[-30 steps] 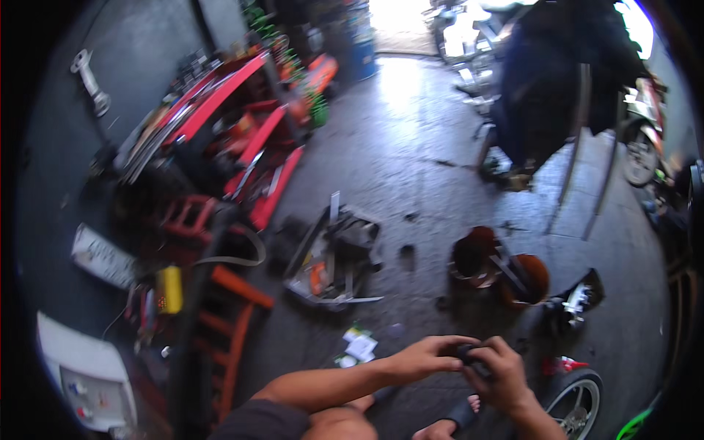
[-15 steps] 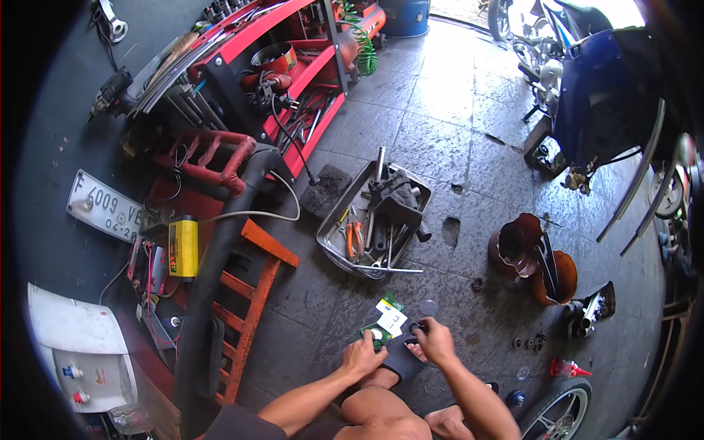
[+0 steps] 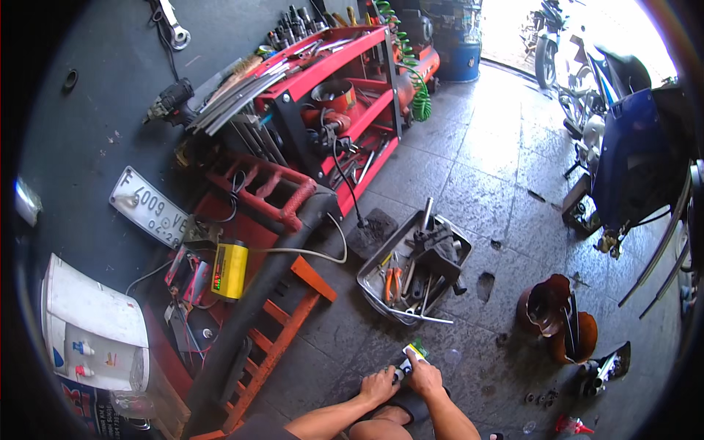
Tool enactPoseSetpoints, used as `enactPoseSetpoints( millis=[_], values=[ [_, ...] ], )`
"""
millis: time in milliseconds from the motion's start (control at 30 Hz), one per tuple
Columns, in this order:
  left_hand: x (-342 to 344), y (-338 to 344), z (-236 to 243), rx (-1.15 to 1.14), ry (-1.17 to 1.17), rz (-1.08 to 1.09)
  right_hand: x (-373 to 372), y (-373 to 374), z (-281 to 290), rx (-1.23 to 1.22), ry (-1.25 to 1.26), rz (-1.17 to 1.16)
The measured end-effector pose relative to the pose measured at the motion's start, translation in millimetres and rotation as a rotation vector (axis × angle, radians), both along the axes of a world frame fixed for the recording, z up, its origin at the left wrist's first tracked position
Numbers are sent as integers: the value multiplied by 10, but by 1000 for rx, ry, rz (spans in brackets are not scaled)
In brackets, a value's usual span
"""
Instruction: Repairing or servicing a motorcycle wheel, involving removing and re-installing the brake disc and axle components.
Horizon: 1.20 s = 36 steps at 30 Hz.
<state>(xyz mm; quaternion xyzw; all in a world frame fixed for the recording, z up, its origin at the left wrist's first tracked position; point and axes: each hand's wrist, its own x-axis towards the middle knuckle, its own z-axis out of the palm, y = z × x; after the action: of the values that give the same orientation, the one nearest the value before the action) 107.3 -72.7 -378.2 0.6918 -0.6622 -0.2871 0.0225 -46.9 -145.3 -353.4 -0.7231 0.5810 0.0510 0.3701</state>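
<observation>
My left hand (image 3: 378,385) is closed around a small grey round part (image 3: 397,375) near the bottom middle. Beside it, my right hand (image 3: 425,378) grips a white-and-green packet (image 3: 411,350), its thumb over the packet. Below them are my knee and a dark-shod foot. Just ahead on the floor lie a small clear round piece (image 3: 452,357) and a grey tray (image 3: 364,287) holding pliers, wrenches and dark metal parts.
At left stand a red tool trolley (image 3: 330,59), orange ramp (image 3: 282,348), yellow charger (image 3: 229,270) and white dispenser (image 3: 92,315). At right are two rusty curved covers (image 3: 568,337), metal parts (image 3: 605,374) and a covered motorbike (image 3: 634,147). A blue drum (image 3: 462,59) stands by the doorway.
The view has tilted and shifted left. My hands, apart half a second ago, are now together, and the white-and-green packet is raised and angled between them.
</observation>
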Motion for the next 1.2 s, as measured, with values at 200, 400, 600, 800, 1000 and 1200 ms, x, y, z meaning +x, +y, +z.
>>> enactPoseSetpoints(
  millis=[200,400,600,800,1000,1200],
  values=[
    [-28,16,-25,33,-38,45,-153,-42,-258,-29,37,-128],
    [-193,54,-186,-169,96,193,-351,35,-805,-209,-124,-334],
    [-210,87,-253,-225,60,175,-477,93,-371,-187,12,-318],
    [-71,23,149,-138,330,203,-1168,-44,412,-414,-2,-111],
    [48,98,700,-182,457,283,-2681,77,1225,-315,525,-33],
    [-61,-83,1919,-117,760,284,-3778,957,1233,-592,560,148]
  ],
)
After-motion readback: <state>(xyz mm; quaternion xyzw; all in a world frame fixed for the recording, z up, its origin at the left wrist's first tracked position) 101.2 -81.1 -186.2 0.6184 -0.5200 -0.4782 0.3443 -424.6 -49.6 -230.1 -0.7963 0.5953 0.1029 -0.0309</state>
